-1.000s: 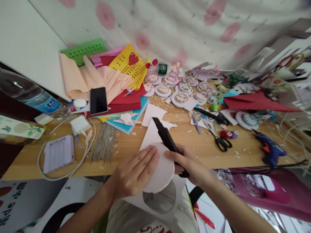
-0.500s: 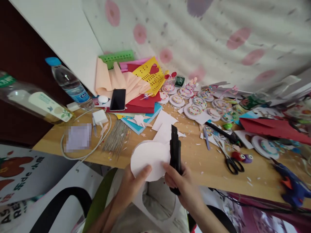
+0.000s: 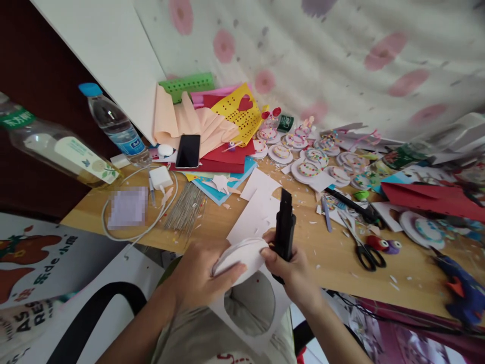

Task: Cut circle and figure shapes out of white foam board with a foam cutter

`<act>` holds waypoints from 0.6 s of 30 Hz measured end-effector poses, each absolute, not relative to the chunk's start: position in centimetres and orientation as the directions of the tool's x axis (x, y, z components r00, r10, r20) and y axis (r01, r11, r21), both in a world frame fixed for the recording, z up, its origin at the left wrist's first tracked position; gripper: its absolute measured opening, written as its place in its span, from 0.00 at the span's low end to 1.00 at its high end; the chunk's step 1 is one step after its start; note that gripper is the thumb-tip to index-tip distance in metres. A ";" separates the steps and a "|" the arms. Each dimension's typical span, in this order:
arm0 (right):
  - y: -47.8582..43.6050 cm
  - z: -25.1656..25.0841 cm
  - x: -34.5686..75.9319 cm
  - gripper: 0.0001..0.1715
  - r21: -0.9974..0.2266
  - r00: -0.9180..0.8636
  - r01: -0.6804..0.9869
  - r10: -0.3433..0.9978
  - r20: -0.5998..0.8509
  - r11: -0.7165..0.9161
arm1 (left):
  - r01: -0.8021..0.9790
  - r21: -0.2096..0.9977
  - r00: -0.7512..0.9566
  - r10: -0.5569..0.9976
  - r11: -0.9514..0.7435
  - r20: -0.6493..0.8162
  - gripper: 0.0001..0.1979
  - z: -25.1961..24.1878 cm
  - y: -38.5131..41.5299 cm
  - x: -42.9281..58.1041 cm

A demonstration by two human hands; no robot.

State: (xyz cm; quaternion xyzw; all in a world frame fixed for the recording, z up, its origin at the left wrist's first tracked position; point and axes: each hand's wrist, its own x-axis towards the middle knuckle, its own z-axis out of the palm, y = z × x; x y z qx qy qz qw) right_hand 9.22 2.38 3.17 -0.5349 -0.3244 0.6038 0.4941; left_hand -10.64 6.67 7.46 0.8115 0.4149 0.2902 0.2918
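Note:
My left hand (image 3: 206, 275) is closed on the left side of a white paper disc (image 3: 242, 260), which looks like a stack of layers seen at a slant. A black utility knife (image 3: 284, 227) with its blade end pointing up is gripped in my right hand (image 3: 290, 268). The thumb and a finger of that hand also pinch the disc's right edge. Below, across my lap, lies a white sheet with a round hole (image 3: 278, 323). White paper pieces (image 3: 253, 217) rest on the table just beyond the disc.
Scissors (image 3: 366, 247), a blue glue gun (image 3: 460, 288) and decorated paper discs (image 3: 308, 169) are on the right. A bundle of thin wires (image 3: 185, 210), a white cable (image 3: 104, 222), a phone (image 3: 188, 150) and bottles (image 3: 117, 126) are left. Paper scraps litter the wooden table (image 3: 333, 273).
The disc has tipped from facing me to a slanted, edge-on pose. My left hand has turned over its side, and the knife has shifted slightly right. The view has also shifted a little.

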 end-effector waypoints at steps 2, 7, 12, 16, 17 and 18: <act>2.8 2.5 9.2 0.24 -0.905 0.059 -0.336 0.953 -0.299 -0.263 | 0.498 0.679 0.610 0.775 -0.539 0.168 0.10 8.0 7.0 -10.5; 4.2 1.5 9.2 0.22 -0.911 0.084 -0.362 0.966 -0.245 -0.199 | 0.467 0.503 0.716 0.644 -0.728 0.268 0.14 7.7 7.9 -10.5; 4.3 2.4 10.9 0.16 -0.965 0.190 0.260 0.982 0.009 -0.041 | 0.541 0.259 0.724 0.600 -0.800 0.341 0.15 5.9 8.9 -10.2; 2.3 4.7 13.3 0.16 -0.764 0.025 0.635 0.985 0.172 0.117 | 0.607 0.123 0.760 0.619 -0.785 0.201 0.14 5.0 9.1 -9.6; 1.7 5.5 13.8 0.19 -0.684 -0.059 0.711 0.983 0.175 0.165 | 0.605 0.116 0.762 0.615 -0.788 0.203 0.14 4.8 9.0 -9.5; 1.1 6.2 14.2 0.21 -0.604 -0.141 0.767 0.975 0.170 0.216 | 0.599 0.117 0.763 0.609 -0.792 0.218 0.14 4.6 9.0 -9.4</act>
